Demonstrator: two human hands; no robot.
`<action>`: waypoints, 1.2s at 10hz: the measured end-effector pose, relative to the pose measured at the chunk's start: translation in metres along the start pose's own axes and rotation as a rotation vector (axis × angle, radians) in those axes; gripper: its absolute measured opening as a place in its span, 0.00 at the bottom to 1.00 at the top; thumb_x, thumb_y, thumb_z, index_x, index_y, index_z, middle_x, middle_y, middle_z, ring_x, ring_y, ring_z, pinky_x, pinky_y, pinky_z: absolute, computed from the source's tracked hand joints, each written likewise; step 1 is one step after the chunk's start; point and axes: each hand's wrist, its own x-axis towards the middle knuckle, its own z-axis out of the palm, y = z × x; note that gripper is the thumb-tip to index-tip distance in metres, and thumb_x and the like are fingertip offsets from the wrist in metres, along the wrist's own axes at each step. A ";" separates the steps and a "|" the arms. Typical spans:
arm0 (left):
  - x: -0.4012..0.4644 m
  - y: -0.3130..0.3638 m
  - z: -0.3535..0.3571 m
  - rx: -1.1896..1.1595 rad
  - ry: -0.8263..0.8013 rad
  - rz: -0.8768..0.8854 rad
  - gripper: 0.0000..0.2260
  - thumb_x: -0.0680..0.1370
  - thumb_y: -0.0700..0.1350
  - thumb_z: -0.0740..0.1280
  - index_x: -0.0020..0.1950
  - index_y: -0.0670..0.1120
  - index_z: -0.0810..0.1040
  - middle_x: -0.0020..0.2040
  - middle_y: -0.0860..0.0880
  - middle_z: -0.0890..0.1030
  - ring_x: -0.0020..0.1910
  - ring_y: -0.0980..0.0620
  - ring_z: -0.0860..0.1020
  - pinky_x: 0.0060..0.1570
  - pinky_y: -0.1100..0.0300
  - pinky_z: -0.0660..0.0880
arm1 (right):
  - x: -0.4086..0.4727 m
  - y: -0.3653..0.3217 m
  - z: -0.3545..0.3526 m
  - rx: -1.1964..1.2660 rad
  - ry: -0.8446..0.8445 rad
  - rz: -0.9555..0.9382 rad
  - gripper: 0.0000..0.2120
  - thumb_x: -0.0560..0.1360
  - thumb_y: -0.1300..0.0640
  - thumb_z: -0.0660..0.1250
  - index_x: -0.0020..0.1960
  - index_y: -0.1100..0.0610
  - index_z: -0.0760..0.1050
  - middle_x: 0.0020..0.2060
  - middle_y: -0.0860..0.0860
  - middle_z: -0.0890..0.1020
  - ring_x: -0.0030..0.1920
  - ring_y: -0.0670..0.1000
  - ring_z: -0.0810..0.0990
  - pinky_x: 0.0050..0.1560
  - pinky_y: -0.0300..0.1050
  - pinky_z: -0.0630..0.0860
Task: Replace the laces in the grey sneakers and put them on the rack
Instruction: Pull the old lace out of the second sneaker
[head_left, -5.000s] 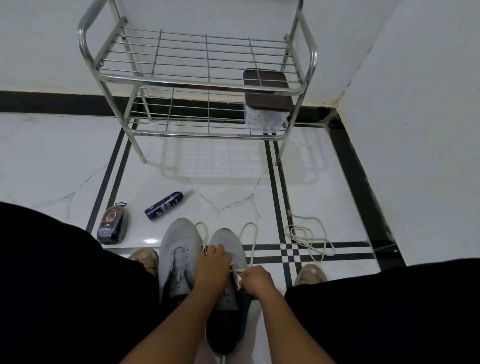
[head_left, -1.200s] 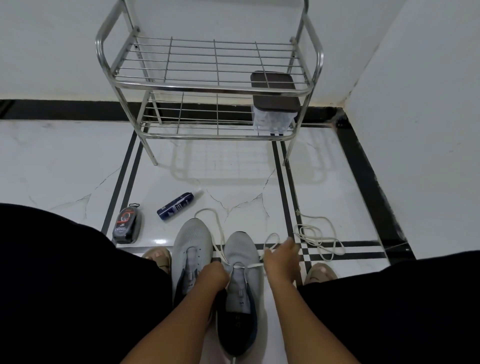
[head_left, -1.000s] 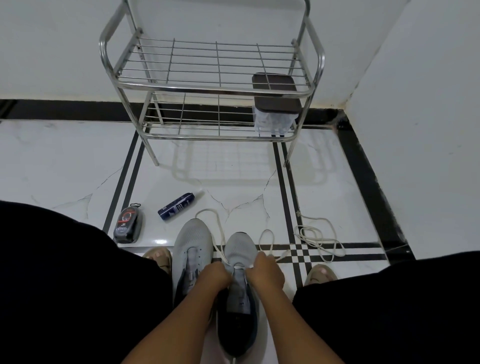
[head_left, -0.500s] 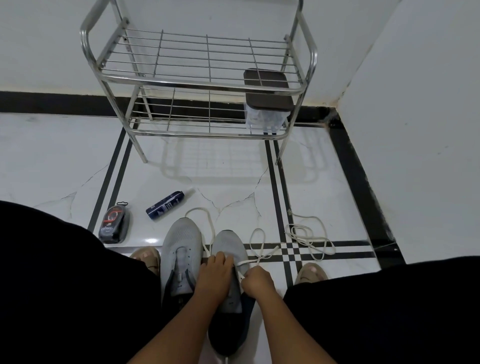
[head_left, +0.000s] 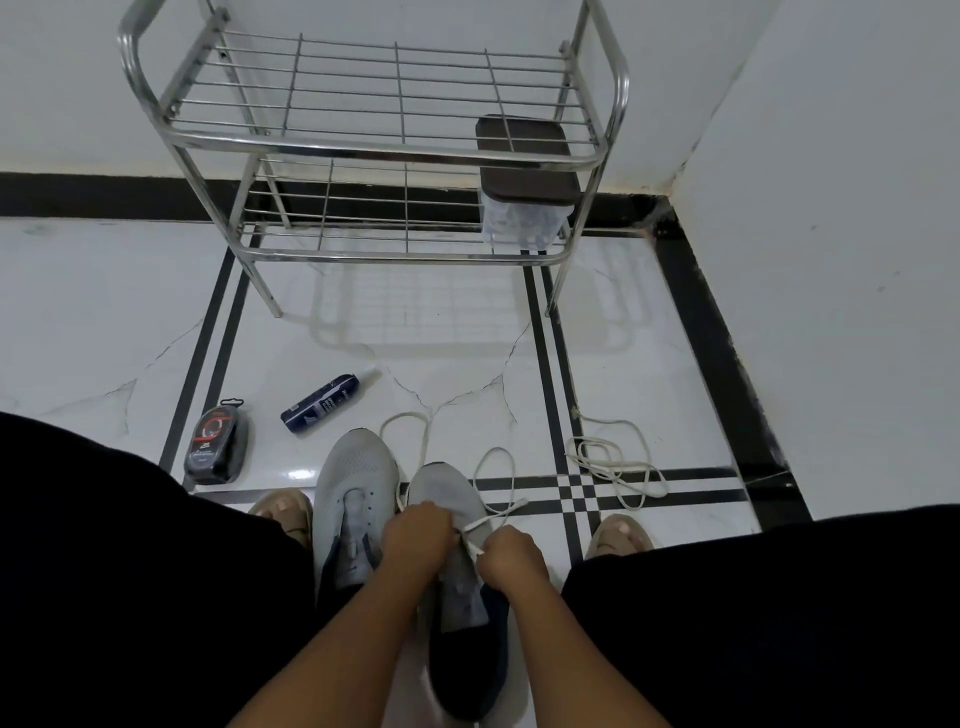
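Since half a second ago little has shifted: both hands stay on the right sneaker (head_left: 457, 566), though the lace (head_left: 496, 480) loop beside it lies a touch wider. Left hand (head_left: 418, 538) curls over the tongue, gripping the lace; right hand (head_left: 511, 556) pinches the lace end. Left sneaker (head_left: 353, 499) sits touching it, unlaced. Further out lie a spare lace (head_left: 615, 467), a dark bottle (head_left: 322, 402) and a polish sponge (head_left: 215, 444). Beyond stands the rack (head_left: 363, 150), a lidded box (head_left: 524, 182) on its lower shelf.
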 end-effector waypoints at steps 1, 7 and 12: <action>-0.002 0.011 0.004 -0.061 0.039 0.015 0.12 0.79 0.45 0.59 0.53 0.44 0.81 0.55 0.44 0.79 0.53 0.45 0.79 0.52 0.53 0.77 | -0.002 0.001 0.000 0.024 0.007 0.012 0.16 0.75 0.56 0.62 0.60 0.61 0.76 0.59 0.58 0.78 0.59 0.59 0.78 0.53 0.44 0.74; -0.015 0.004 -0.010 -0.057 0.189 0.078 0.13 0.79 0.43 0.58 0.64 0.47 0.65 0.55 0.47 0.77 0.53 0.45 0.77 0.52 0.52 0.69 | 0.000 0.000 -0.003 0.083 -0.013 -0.003 0.14 0.75 0.56 0.61 0.56 0.60 0.79 0.56 0.57 0.80 0.57 0.57 0.78 0.46 0.41 0.71; -0.005 -0.028 -0.083 -1.565 0.276 -0.435 0.09 0.82 0.45 0.58 0.43 0.44 0.71 0.30 0.49 0.72 0.25 0.54 0.68 0.26 0.63 0.66 | 0.003 0.004 -0.013 0.221 0.024 0.101 0.15 0.76 0.59 0.60 0.61 0.59 0.76 0.58 0.56 0.79 0.58 0.57 0.78 0.47 0.41 0.72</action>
